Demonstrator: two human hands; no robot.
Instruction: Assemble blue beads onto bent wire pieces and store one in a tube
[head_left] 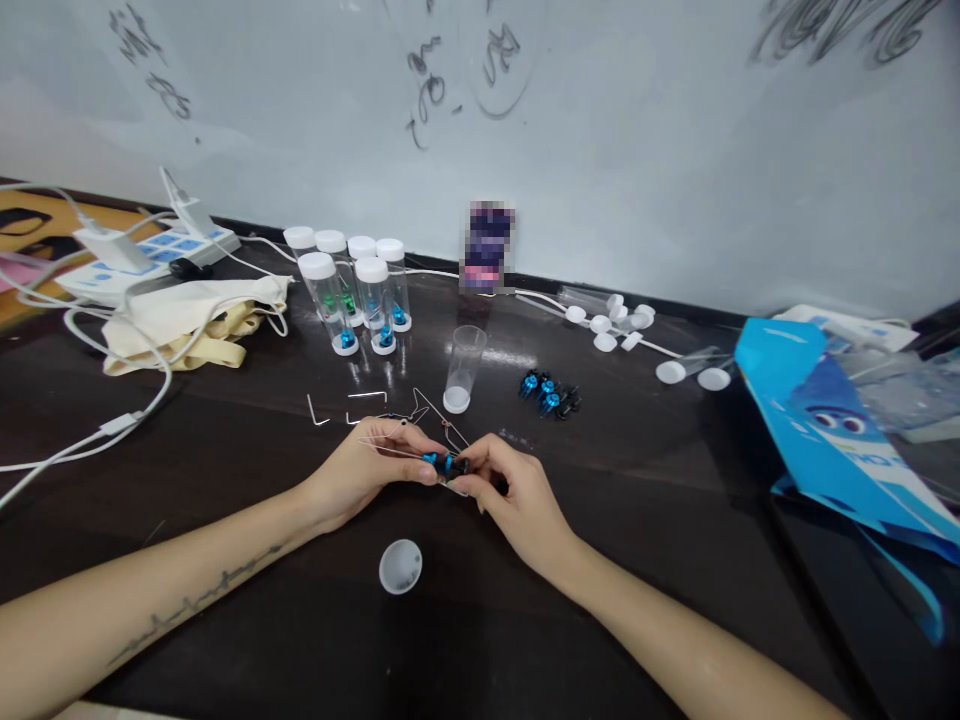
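The left hand (375, 462) and the right hand (514, 495) meet in the middle, low over the dark smooth table (262, 560). Their fingertips pinch tight on a short row of small shiny blue pieces (439, 461), one hand at each end. The row sits just above the table, between the two hands. Its right end looks black, but fingers cover it and I cannot tell its shape.

Thin silver wire (427, 405) pokes out past the left hand in bent loops. It is so thin that I cannot see where it joins the pieces.

Just below the hands lies a round white plastic cap (400, 566), open side up. Beyond the left hand lie short bent wire bits (367, 396).

A clear plastic tube (465, 368) stands alone, upside down on its white cap. To its right sits a little heap of blue and black parts (550, 392), too small to make out.

Farther back stand six clear capped tubes (352, 290) close together, with blue or green bits at the bottom. Loose white caps (611, 322) and tubes lie near the wall.

On the left, a soft cream cloth bag (195, 320) lies crumpled among white cables (112, 425). A bright blue plastic bag (832, 430) on the right is cut off by the edge.
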